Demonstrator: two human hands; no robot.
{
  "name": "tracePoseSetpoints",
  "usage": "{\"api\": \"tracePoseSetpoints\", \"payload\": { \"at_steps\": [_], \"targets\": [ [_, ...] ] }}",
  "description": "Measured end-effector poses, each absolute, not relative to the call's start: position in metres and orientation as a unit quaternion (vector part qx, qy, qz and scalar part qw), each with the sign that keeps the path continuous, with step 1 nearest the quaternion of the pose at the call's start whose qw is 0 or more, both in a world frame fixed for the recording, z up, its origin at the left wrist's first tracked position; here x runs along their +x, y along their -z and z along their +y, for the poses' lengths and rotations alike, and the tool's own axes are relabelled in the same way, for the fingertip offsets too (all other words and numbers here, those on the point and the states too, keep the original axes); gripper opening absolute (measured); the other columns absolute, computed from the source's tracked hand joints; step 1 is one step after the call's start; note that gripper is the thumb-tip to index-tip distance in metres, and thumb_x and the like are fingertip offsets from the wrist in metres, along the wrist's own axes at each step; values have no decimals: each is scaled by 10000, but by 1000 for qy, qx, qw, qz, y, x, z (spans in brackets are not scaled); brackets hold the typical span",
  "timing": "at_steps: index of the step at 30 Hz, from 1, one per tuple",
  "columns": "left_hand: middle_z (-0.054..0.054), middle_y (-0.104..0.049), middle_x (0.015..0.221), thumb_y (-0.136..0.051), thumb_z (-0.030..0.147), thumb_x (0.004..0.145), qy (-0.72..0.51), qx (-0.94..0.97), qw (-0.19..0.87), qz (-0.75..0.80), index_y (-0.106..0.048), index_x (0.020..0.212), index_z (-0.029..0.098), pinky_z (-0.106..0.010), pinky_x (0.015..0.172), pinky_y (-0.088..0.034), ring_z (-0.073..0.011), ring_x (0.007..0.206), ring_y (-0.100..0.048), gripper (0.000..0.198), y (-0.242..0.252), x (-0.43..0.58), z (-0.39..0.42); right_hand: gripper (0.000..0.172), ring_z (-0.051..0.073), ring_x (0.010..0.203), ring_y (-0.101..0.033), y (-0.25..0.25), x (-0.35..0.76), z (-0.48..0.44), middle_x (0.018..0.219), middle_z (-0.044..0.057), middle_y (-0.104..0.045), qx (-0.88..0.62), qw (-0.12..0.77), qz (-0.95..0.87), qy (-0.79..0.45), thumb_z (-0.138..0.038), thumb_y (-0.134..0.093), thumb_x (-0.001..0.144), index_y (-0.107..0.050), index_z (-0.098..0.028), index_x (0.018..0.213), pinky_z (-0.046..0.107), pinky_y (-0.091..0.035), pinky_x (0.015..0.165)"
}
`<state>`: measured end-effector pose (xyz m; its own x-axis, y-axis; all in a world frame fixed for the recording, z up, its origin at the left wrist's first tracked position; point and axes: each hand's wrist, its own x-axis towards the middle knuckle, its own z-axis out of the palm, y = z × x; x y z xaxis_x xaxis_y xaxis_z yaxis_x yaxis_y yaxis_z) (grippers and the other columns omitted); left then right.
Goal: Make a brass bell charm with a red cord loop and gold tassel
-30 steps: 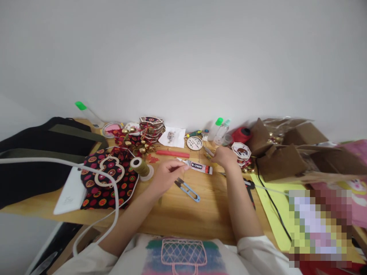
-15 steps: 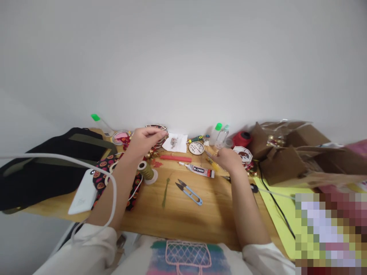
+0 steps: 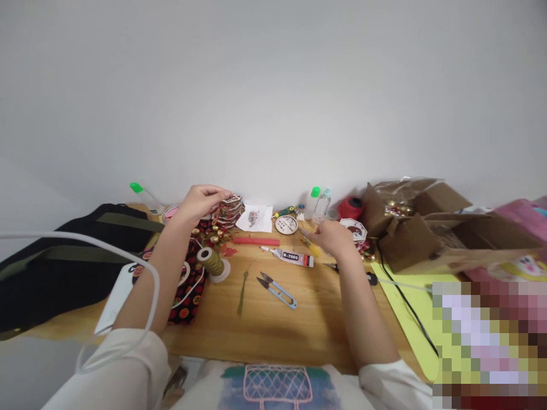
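My left hand (image 3: 200, 203) reaches to the back of the wooden table (image 3: 265, 319) and pinches the top piece of a stack of red-and-white round ornaments (image 3: 227, 208). My right hand (image 3: 332, 236) rests curled on the table near a yellow-handled tool (image 3: 308, 245), beside an octagonal badge (image 3: 354, 229); what its fingers hold I cannot make out. A B-7000 glue tube (image 3: 290, 257) lies just left of it. Blue thread snips (image 3: 277, 289) and an olive thread piece (image 3: 242, 292) lie in front. A spool of olive thread (image 3: 212, 262) stands by my left forearm.
Patterned dark fabric (image 3: 186, 296) and a white power bank (image 3: 117, 296) lie at left, beyond them a black bag (image 3: 51, 267). Brown cardboard boxes (image 3: 423, 228) and a yellow-green mat (image 3: 410, 302) fill the right. Small bottles with green caps (image 3: 317, 202), a red stick (image 3: 255, 241), a round tag (image 3: 286, 224).
My left hand left the glue tube on the table, swung up to the back left and took hold at the ornament stack. An olive thread piece now lies on the table. My right hand barely moved.
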<state>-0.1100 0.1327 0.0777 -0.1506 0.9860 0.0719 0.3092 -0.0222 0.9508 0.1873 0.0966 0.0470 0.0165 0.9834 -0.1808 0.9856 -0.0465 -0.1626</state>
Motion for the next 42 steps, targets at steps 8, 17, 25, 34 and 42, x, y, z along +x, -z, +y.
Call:
{"api": "tracePoseSetpoints", "payload": {
  "at_steps": [8, 17, 25, 34, 42],
  "targets": [
    [-3, -607, 485, -743, 366, 592, -358, 627, 329, 609, -748, 670, 135, -209, 451, -312, -75, 420, -404, 244, -65, -112, 142, 444, 339, 943, -663, -49, 185, 95, 906, 208, -699, 709, 3, 694, 123, -486, -480, 863, -691, -114, 980, 356, -472, 711],
    [-42, -755, 785, -654, 390, 649, -217, 728, 226, 610, -758, 700, 166, -256, 701, -425, -193, 729, -634, 253, -52, -123, 154, 462, 324, 960, -663, -52, 183, 93, 939, 206, -705, 714, 6, 691, 114, -470, -462, 877, -694, -90, 1002, 340, -465, 722],
    [-37, -764, 855, -592, 369, 704, -110, 763, 153, 619, -753, 706, 209, -243, 701, -412, -200, 801, -652, 227, -45, -131, 160, 448, 320, 949, -665, -52, 184, 94, 940, 199, -705, 713, 10, 691, 115, -460, -461, 876, -695, -99, 1000, 341, -469, 720],
    [-23, -746, 752, -583, 359, 706, -35, 759, 119, 639, -731, 670, 210, -219, 633, -389, -177, 729, -625, 213, -61, -135, 152, 427, 314, 932, -667, -52, 184, 94, 909, 195, -704, 706, 11, 698, 119, -452, -452, 876, -703, -114, 951, 348, -473, 710],
    [-23, -728, 727, -574, 372, 682, 11, 761, 163, 628, -709, 671, 187, -210, 619, -395, -166, 708, -614, 229, -63, -130, 152, 407, 309, 940, -666, -49, 185, 96, 910, 186, -702, 709, 9, 696, 117, -424, -468, 866, -693, -113, 1000, 343, -473, 718]
  ]
}}
